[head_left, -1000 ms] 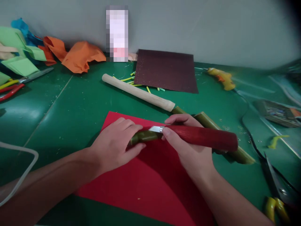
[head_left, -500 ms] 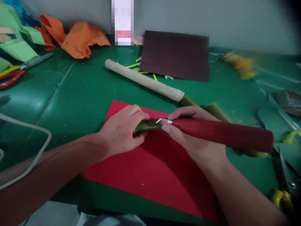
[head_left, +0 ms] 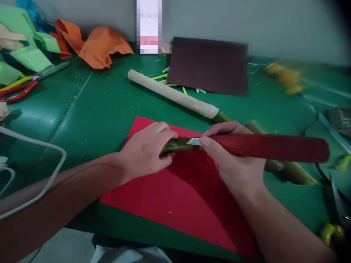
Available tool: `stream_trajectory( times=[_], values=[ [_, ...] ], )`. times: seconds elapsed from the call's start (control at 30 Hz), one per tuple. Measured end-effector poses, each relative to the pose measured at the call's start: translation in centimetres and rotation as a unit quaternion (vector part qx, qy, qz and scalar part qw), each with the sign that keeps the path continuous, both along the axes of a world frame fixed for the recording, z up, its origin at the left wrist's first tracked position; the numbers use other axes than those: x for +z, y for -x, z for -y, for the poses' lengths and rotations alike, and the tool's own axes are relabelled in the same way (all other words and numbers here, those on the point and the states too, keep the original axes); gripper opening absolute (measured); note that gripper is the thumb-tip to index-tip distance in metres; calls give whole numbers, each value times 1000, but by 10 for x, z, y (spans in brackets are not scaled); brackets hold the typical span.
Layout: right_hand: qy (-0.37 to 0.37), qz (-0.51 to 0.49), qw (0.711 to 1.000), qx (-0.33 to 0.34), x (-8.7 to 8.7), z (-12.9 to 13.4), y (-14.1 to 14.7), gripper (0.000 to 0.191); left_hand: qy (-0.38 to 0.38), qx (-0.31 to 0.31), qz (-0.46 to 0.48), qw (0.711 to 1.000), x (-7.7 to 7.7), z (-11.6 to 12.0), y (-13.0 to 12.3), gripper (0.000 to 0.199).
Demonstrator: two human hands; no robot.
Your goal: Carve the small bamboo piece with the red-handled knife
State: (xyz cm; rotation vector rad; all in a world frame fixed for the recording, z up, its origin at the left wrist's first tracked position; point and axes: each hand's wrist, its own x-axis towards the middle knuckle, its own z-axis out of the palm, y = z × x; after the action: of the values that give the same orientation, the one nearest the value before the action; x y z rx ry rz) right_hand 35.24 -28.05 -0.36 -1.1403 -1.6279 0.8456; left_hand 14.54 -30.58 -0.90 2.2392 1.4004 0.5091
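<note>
My left hand [head_left: 146,148] is closed around one end of a dark green bamboo piece [head_left: 179,145], above a red sheet [head_left: 175,193]. In my right hand [head_left: 241,171] is a carving knife [head_left: 276,148] with a thick red handle, pinched near its short silver blade. That blade points left and lies over the bamboo, apparently touching it; the exact contact is unclear. My right thumb rests at the blade's base, and the fingers beneath are partly hidden. Just beyond, a peeled pale stick [head_left: 172,93] lies slantwise on the green table [head_left: 104,102].
More green bamboo pieces [head_left: 297,171] lie beneath and beyond my right hand. Red-handled scissors [head_left: 20,91] and orange paper [head_left: 98,47] are at left, a dark brown sheet [head_left: 210,65] at the back. Dark scissors [head_left: 338,201] lie at right; a white cable [head_left: 52,140] crosses my left forearm.
The knife has rolled, so its blade shows a broader face, and its handle is more level. My right thumb now sits at the blade's base. The whole view has shifted slightly.
</note>
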Motion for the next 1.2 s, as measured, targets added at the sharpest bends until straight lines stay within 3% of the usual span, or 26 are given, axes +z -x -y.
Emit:
stream_trajectory(
  times=[0.13,0.43,0.73,1.07,1.2],
  values=[
    [2,-18,1000,-17,-2,-1,4,11,-10,-1,-4,1000,-1,0,0,29],
    [-7,37,999,38,2,-2,-3,14,-13,3,-8,1000,-3,0,2,31],
    [12,76,997,-2,13,11,2,13,-19,3,-20,1000,-5,-1,3,31],
    [14,-9,1000,-16,2,1,1,13,-32,-9,-11,999,-6,0,3,29],
    [26,-1,999,20,5,-1,-1,18,-32,-13,-8,999,-6,0,2,27]
  ],
)
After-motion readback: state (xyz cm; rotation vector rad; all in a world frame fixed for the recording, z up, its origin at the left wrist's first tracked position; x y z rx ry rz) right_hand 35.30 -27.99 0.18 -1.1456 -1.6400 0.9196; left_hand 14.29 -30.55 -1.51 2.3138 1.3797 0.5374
